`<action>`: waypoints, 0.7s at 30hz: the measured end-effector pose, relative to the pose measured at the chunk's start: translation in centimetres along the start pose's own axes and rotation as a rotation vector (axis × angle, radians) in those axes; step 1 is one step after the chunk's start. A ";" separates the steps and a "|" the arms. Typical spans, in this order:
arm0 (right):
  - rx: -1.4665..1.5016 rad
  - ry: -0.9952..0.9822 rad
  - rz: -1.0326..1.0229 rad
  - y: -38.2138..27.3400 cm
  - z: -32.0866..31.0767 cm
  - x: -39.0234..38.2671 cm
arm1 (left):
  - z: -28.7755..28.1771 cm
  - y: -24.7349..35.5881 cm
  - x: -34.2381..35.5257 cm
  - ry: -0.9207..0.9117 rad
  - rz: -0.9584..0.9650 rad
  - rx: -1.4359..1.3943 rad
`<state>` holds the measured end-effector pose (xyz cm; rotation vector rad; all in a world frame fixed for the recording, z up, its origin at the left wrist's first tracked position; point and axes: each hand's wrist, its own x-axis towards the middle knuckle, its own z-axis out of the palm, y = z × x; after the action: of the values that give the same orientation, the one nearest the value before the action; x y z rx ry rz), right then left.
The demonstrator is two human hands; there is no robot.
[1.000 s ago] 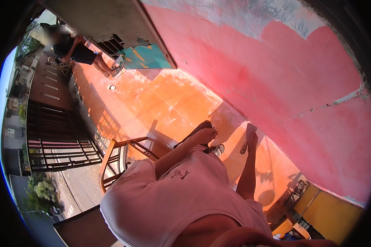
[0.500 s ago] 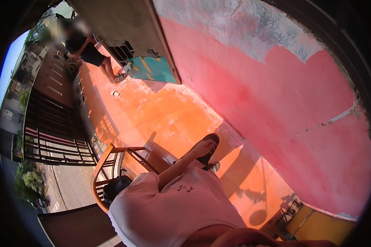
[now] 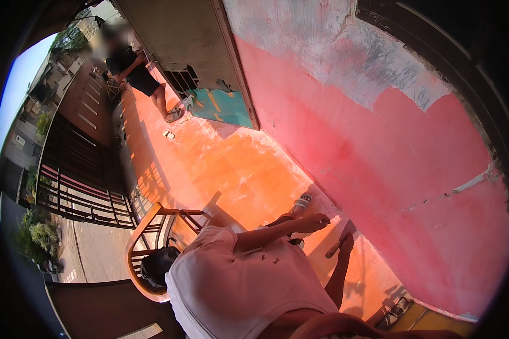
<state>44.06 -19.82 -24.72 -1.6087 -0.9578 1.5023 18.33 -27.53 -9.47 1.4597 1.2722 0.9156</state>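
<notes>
My left hand (image 3: 313, 223) hangs in front of my body above the orange floor, fingers loosely bent, with nothing visible in it. Closer to the pink wall, my right hand (image 3: 345, 246) is closed around a dark flat tool that looks like a scraper (image 3: 349, 229). Its blade points up toward the wall, and its handle end shows beside the hand. Whether the blade touches the wall I cannot tell. The wall (image 3: 367, 152) is pink below, with a rough grey-white patch (image 3: 322, 39) above and a pale crack to the right.
A wooden chair (image 3: 131, 248) stands at my left with a black object (image 3: 159, 265) on it. Farther left runs a dark metal railing (image 3: 85, 175). A person (image 3: 138, 73) in dark clothes stands at the far end of the orange tiled floor (image 3: 226, 175), by a grey-teal panel (image 3: 223, 107).
My left hand has come off my knee and moved right and lower. My right hand has come into view with the tool. The whole view has shifted slightly.
</notes>
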 end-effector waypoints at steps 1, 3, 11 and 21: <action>-0.013 -0.086 -0.048 -3.9 2.2 -0.3 | 0.0 -1.0 0.1 0.045 0.034 0.019; -0.010 -0.160 -0.126 -13.0 5.1 -0.5 | -1.9 2.4 2.4 -0.131 -0.293 -0.284; 0.089 -0.338 -0.283 -36.5 17.0 -0.1 | -11.0 11.6 9.6 0.035 -0.055 -0.688; 0.030 -0.437 -0.481 -40.8 25.8 5.7 | -18.8 9.4 17.7 0.168 0.088 -0.977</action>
<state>16.83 4.51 7.42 -0.9397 -1.4327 1.5274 6.11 -6.69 3.55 0.6669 0.6736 1.4629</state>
